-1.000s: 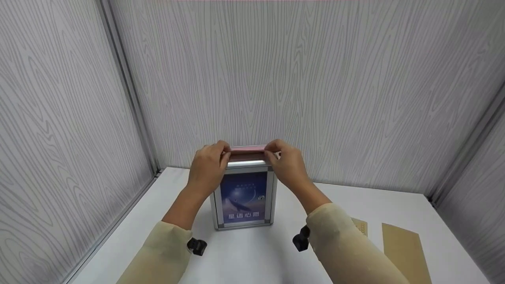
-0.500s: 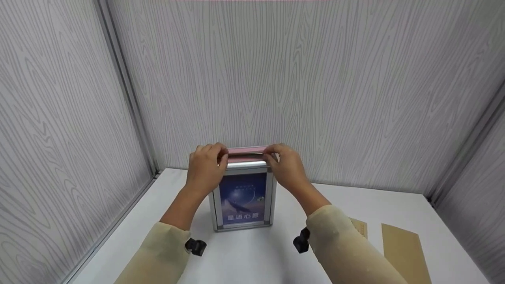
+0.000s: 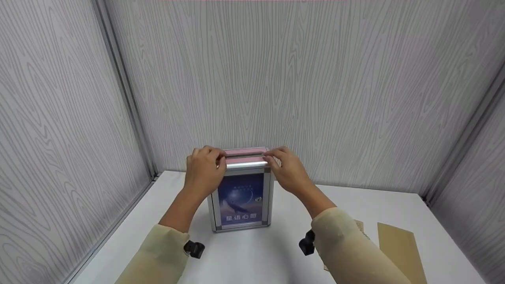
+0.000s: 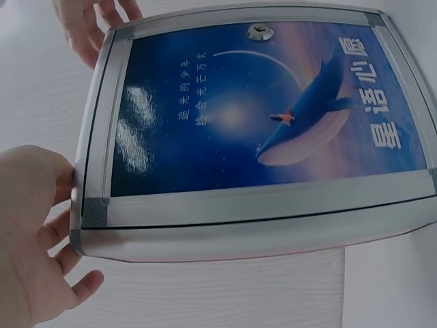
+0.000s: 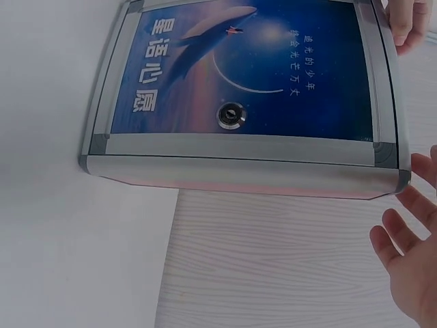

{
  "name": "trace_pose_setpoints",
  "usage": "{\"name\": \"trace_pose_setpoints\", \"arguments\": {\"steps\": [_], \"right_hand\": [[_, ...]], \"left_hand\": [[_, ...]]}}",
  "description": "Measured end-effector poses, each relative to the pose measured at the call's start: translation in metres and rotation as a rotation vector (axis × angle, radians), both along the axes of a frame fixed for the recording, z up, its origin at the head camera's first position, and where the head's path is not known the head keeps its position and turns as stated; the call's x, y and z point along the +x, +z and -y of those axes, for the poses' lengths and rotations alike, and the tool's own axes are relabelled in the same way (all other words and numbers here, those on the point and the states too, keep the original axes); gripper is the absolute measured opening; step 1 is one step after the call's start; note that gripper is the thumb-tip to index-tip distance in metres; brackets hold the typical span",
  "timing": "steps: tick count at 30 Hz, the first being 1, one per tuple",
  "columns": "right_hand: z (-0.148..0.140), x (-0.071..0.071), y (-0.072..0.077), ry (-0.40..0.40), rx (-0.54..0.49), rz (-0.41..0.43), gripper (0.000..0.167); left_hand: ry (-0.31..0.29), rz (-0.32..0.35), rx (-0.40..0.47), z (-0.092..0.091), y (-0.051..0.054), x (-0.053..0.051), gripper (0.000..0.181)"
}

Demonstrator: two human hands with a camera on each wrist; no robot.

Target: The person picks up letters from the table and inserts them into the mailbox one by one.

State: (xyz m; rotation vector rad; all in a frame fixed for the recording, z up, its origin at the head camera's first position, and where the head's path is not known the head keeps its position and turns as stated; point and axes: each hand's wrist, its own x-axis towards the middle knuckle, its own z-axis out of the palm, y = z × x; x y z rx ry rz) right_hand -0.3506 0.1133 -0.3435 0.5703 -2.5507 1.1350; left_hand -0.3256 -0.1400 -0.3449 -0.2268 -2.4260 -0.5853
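Note:
A silver-framed suggestion box (image 3: 240, 199) stands upright on the white table, its front a blue whale picture with a small round lock (image 5: 231, 115). Its pink top has a long narrow slot (image 3: 244, 155). My left hand (image 3: 203, 171) touches the top at the slot's left end, thumb and forefinger apart. At the right end, my right hand (image 3: 291, 171) holds thumb and forefinger a little apart beside the slot. Both wrist views show the other fingers loosely bent near the box's top corners; the fingertips are partly hidden behind the frame.
A plain brown paper sheet or envelope (image 3: 400, 244) lies on the table (image 3: 252, 260) at the right. Another brown envelope (image 3: 359, 225) with printed marks is mostly covered by my right sleeve. Grey wood-grain panels (image 3: 256, 71) rise behind and at both sides.
The brown paper edge between my hands has sunk down into the slot, leaving the pink top and the slot in sight. Both hands have come down slightly with it.

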Motion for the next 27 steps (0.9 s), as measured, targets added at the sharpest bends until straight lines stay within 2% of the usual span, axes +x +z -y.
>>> {"name": "trace_pose_setpoints", "arguments": {"steps": [5,11,14,19,22,27], "right_hand": [[-0.010,0.001,-0.007,-0.020,-0.007,0.023,0.029],[-0.021,0.001,-0.016,-0.030,-0.015,0.012,0.040],[-0.028,0.001,-0.019,-0.038,0.015,0.018,0.047],[-0.043,0.001,-0.026,-0.039,0.078,0.062,0.058],[-0.055,0.001,-0.034,-0.034,0.122,0.101,0.064],[-0.084,0.000,-0.054,-0.032,0.137,0.152,0.071]], "left_hand": [[-0.030,-0.022,0.037,-0.010,-0.002,0.003,0.019],[-0.102,-0.153,0.096,-0.025,-0.011,0.005,0.016],[-0.124,-0.227,0.113,-0.032,-0.019,0.007,0.017],[-0.152,-0.314,0.145,-0.051,-0.038,0.013,0.021],[-0.188,-0.303,0.203,-0.064,-0.050,0.020,0.022],[-0.266,-0.189,0.290,-0.091,-0.068,0.032,0.029]]}}
